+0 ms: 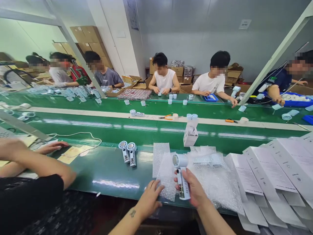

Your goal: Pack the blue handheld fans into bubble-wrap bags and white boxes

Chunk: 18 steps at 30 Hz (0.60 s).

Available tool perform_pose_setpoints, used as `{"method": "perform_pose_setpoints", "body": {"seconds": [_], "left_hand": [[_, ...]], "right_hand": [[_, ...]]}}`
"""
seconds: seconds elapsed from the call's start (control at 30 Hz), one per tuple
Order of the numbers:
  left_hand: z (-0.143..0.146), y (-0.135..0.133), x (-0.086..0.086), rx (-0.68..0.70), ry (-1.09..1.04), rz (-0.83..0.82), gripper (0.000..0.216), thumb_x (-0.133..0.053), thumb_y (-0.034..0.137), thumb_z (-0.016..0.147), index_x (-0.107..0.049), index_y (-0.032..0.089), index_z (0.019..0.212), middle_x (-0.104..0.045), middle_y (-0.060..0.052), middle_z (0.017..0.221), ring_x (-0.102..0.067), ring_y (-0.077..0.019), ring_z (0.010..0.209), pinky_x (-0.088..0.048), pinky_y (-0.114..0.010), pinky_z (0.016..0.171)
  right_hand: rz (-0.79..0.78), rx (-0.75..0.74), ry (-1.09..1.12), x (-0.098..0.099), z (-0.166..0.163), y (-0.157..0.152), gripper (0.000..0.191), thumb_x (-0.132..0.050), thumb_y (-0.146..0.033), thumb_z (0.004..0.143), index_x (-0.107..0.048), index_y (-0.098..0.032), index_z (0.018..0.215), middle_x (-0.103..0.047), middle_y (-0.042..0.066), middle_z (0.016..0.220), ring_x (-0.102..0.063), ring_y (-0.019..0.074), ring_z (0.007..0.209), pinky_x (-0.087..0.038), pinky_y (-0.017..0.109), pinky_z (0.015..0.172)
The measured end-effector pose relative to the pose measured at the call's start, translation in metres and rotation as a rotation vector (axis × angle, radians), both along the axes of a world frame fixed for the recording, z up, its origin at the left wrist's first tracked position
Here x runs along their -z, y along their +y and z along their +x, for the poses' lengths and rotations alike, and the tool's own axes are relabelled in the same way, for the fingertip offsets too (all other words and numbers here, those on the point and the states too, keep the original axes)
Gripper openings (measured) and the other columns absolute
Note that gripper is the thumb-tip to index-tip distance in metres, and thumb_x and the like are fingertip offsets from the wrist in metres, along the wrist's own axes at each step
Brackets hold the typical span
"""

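Observation:
My right hand (193, 189) is wrapped round the handle of a light-blue handheld fan (180, 163), held upright above the bench edge. Its handle is uncovered on one side, with inner parts showing. Stretched fingers of my left hand (151, 197) rest at the edge of a bubble-wrap bag (166, 179), just left of the fan; I cannot tell whether they grip it. To the right lies a pile of bubble-wrap bags (215, 186), with a light-blue item wrapped on top. Two more handheld fans (132, 153) with uncovered handles lie side by side farther left.
White printed boxes (271, 176) overlap along the right side. Beyond the bench runs a green conveyor (146, 125), with a small white box (190, 134) at its near edge. A co-worker's arm (41, 160) reaches in from the left. Several people sit across the line.

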<state>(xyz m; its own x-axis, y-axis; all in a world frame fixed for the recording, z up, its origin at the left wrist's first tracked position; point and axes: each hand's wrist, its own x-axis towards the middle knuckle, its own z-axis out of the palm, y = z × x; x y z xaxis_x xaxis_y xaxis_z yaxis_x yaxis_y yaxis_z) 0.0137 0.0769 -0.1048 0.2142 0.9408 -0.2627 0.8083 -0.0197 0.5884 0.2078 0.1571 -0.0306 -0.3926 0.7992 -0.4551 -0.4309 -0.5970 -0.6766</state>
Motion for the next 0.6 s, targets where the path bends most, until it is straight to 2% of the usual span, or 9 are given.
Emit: {"method": "perform_pose_setpoints", "body": {"seconds": [0.07,0.13,0.2,0.27,0.37,0.47,0.53,0.6], "left_hand": [[-0.016,0.008,0.007,0.131,0.138,-0.012,0.037,-0.063,0.02,0.076,-0.061,0.028,0.112,-0.053,-0.007,0.135,-0.044,-0.0315,0.126,-0.036,-0.048,0.103],[-0.025,0.013,0.01,0.167,0.114,-0.027,0.02,-0.054,0.017,0.081,-0.066,0.026,0.095,-0.065,-0.005,0.114,-0.055,-0.0257,0.111,-0.043,-0.039,0.096],[-0.027,0.013,0.008,0.157,0.101,-0.023,0.021,-0.046,0.019,0.086,-0.066,0.024,0.087,-0.068,-0.006,0.097,-0.06,-0.0236,0.099,-0.046,-0.035,0.091],[-0.024,0.01,0.003,0.099,0.082,-0.002,0.026,-0.039,0.022,0.09,-0.065,0.021,0.091,-0.068,-0.01,0.094,-0.062,-0.0259,0.096,-0.046,-0.039,0.089],[-0.014,0.007,-0.012,0.0,0.0,0.035,0.035,-0.031,0.026,0.092,-0.064,0.018,0.099,-0.068,-0.014,0.097,-0.062,-0.0285,0.095,-0.045,-0.043,0.089],[-0.004,0.004,-0.034,-0.03,-0.18,0.041,0.027,-0.043,0.03,0.087,-0.067,0.019,0.094,-0.07,-0.01,0.093,-0.063,-0.0252,0.09,-0.046,-0.036,0.085],[0.0,0.001,-0.05,-0.057,-0.328,0.033,0.018,-0.055,0.029,0.078,-0.068,0.021,0.088,-0.072,-0.006,0.089,-0.064,-0.0222,0.086,-0.046,-0.031,0.081],[0.002,-0.002,-0.061,-0.154,-0.462,0.032,0.016,-0.058,0.03,0.076,-0.069,0.021,0.083,-0.071,-0.003,0.084,-0.063,-0.0204,0.082,-0.046,-0.028,0.077]], "right_hand": [[-0.041,0.01,0.047,-0.006,0.036,-0.016,0.041,-0.077,-0.042,0.071,-0.061,-0.02,0.101,-0.065,0.004,0.095,-0.063,0.0159,0.078,-0.054,0.027,0.057],[-0.075,0.003,0.073,-0.005,0.062,-0.038,0.04,-0.076,-0.038,0.073,-0.061,-0.019,0.105,-0.066,0.005,0.095,-0.063,0.0177,0.082,-0.056,0.029,0.059],[-0.105,-0.043,0.119,0.003,0.075,-0.063,0.042,-0.077,-0.035,0.071,-0.061,-0.019,0.107,-0.066,0.005,0.091,-0.064,0.0182,0.081,-0.056,0.029,0.059],[-0.118,-0.143,0.191,0.016,0.073,-0.087,0.043,-0.08,-0.032,0.068,-0.061,-0.019,0.105,-0.065,0.003,0.087,-0.066,0.0172,0.076,-0.055,0.027,0.056],[-0.117,-0.296,0.285,0.034,0.049,-0.107,0.055,-0.083,-0.028,0.061,-0.057,-0.019,0.108,-0.065,0.003,0.088,-0.067,0.0164,0.068,-0.053,0.024,0.05],[-0.099,-0.297,0.298,0.041,0.023,-0.101,0.072,-0.085,-0.023,0.056,-0.049,-0.022,0.119,-0.065,0.002,0.087,-0.067,0.0176,0.065,-0.053,0.024,0.047],[-0.095,-0.309,0.262,0.041,0.013,-0.087,0.07,-0.086,-0.022,0.052,-0.051,-0.021,0.114,-0.065,0.001,0.083,-0.067,0.0189,0.064,-0.054,0.025,0.046],[-0.077,-0.368,0.215,0.036,0.012,-0.074,0.062,-0.085,-0.023,0.053,-0.056,-0.017,0.107,-0.065,0.003,0.079,-0.066,0.0193,0.062,-0.053,0.025,0.045]]}}
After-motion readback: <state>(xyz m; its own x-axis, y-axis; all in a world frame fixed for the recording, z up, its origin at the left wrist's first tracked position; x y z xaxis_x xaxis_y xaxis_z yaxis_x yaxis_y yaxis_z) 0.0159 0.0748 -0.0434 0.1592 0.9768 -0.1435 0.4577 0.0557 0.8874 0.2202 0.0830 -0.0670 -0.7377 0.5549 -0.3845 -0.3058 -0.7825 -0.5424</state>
